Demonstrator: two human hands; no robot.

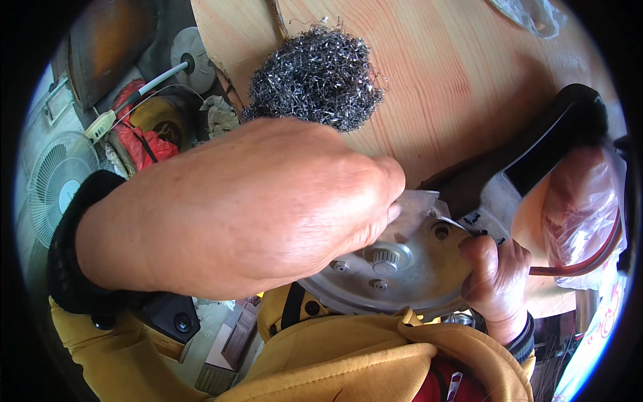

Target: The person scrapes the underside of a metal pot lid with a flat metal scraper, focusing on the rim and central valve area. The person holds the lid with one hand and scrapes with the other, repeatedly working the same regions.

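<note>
A metal pressure cooker lid (427, 286) with a long black handle (532, 145) is tilted close in front of my yellow jacket. My right hand (495, 281) grips its rim beside the handle joint. My left hand (321, 201) reaches across from the left, fingers curled over a thin, flat, translucent piece (414, 211) that lies against the lid near the handle. The fingertips and part of that piece are hidden behind the hand. A ribbed round fitting (386, 259) stands in the middle of the lid, with small nuts around it.
A ball of steel wool (316, 75) sits on the wood-grain table (427, 90) beyond my left hand. Plastic bags (580, 216) and a curved reddish-brown strip (577, 271) are at the right. On the floor at left stands a white fan (65, 191) beside a red bag (143, 145).
</note>
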